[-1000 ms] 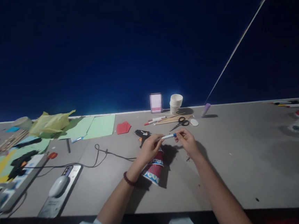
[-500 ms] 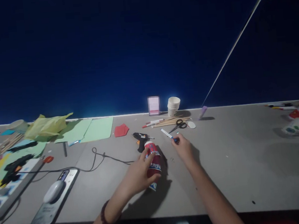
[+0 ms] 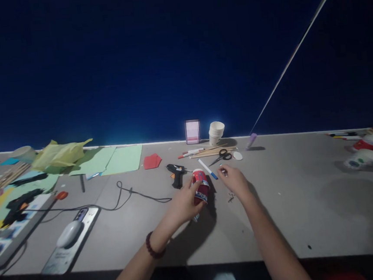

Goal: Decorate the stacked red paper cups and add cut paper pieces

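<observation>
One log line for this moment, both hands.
left hand: around red cup | right hand: beside blue-and-white marker, grip unclear | marker: on table | scissors: on table

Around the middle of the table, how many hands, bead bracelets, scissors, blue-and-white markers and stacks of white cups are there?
Hands: 2 (left hand, right hand)
Bead bracelet: 1
Scissors: 1
Blue-and-white marker: 1
Stack of white cups: 1
Total: 6

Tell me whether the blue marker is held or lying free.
Lying free: the marker rests on the table, a gap between it and the right hand.
</observation>
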Demonstrator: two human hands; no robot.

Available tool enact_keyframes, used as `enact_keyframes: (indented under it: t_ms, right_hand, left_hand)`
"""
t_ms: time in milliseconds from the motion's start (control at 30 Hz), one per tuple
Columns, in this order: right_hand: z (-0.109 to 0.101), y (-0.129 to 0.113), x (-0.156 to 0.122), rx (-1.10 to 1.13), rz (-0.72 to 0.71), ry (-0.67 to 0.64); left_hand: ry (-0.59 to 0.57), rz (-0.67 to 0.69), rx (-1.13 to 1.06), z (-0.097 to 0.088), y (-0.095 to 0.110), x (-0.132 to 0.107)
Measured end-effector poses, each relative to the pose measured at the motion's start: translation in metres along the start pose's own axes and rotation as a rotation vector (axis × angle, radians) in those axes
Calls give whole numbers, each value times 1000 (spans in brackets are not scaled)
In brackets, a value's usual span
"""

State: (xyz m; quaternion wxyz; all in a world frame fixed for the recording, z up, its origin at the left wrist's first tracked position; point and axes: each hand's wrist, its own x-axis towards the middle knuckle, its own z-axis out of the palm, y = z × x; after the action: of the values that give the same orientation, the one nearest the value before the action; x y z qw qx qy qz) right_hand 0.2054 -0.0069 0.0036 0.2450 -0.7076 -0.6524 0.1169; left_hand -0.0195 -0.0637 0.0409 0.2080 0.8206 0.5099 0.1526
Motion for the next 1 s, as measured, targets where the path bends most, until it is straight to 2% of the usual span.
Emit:
enact_keyframes:
  t_ms: [100, 200, 300, 400, 633, 800, 900, 1000]
  right_hand:
    - [-15, 11, 22, -102, 41, 13]
    - [-22, 20, 53, -259, -28, -57]
    - [-18, 23, 79, -301, -117, -128]
    - [-10, 23, 93, -356, -193, -182]
    - [-7, 22, 104, -478, -281, -222]
    - [-11, 22, 102, -529, -389, -245]
    - [-13, 25, 103, -537, -451, -278]
    - [-15, 28, 106, -546, -498, -309]
  left_hand:
    - [18, -25, 36, 0, 4, 13]
    - [31, -75, 62, 2, 8, 25]
    - [43, -60, 63, 4, 9, 35]
    - [52, -74, 82, 6, 11, 45]
    - [39, -50, 147, 2, 17, 61]
    - [75, -54, 107, -6, 7, 67]
    - [167, -70, 41, -15, -2, 71]
    - [312, -81, -89, -26, -9, 75]
